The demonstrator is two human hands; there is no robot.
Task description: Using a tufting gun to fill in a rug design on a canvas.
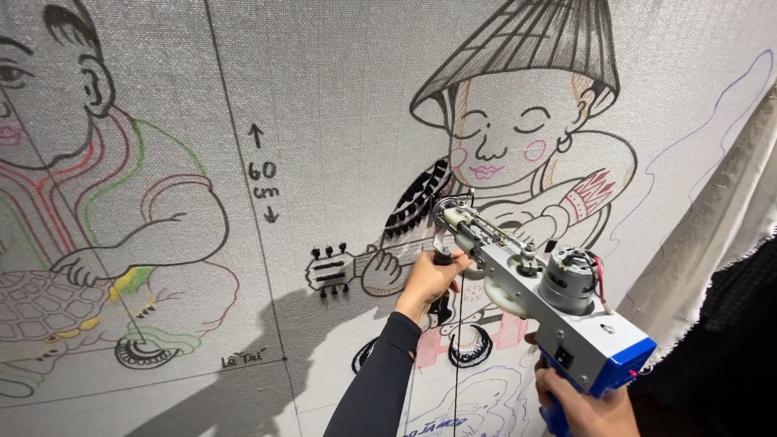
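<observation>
A grey and blue tufting gun [550,303] is pressed with its tip against a stretched grey cloth [340,97] bearing marker drawings. My left hand [433,275], in a dark sleeve, grips the gun's black front handle. My right hand [583,405] holds the blue rear grip at the lower right. The gun's needle end [447,214] touches a patch of black tufted strokes [417,198] beside the drawn figure in a conical hat [518,121]. A dark yarn strand [456,356] hangs down below the gun.
A second drawn figure with a turtle [73,210] fills the left of the cloth. A drawn guitar neck [340,267] lies left of my left hand. The cloth's frayed edge [712,235] runs down the right, with dark space beyond it.
</observation>
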